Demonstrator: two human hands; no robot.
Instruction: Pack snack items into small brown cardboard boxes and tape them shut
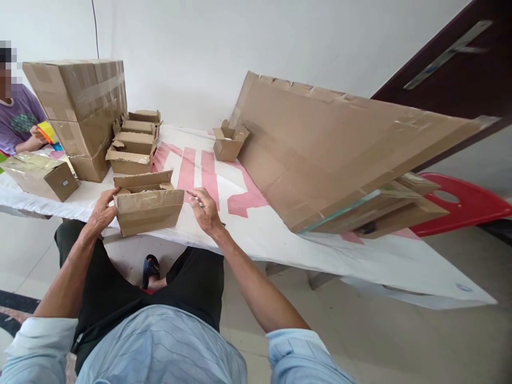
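Observation:
An open cardboard box (150,213) stands upright at the table's near edge, right in front of me. Its top flaps are up, and what lies inside is mostly hidden. My left hand (103,212) grips the box's left end, with the thumb and fingers at its edge. At the other end, my right hand (206,209) is just off the top right corner, fingers loosely bent and apart, holding nothing. Whether a fingertip touches the flap I cannot tell.
Open boxes (134,141) stand in a row behind, beside a taped carton stack (90,106). A closed box (42,173) lies left, near a co-worker (22,117). A small open box (229,141) sits against a large leaning cardboard sheet (320,149). A red chair (468,205) is at right.

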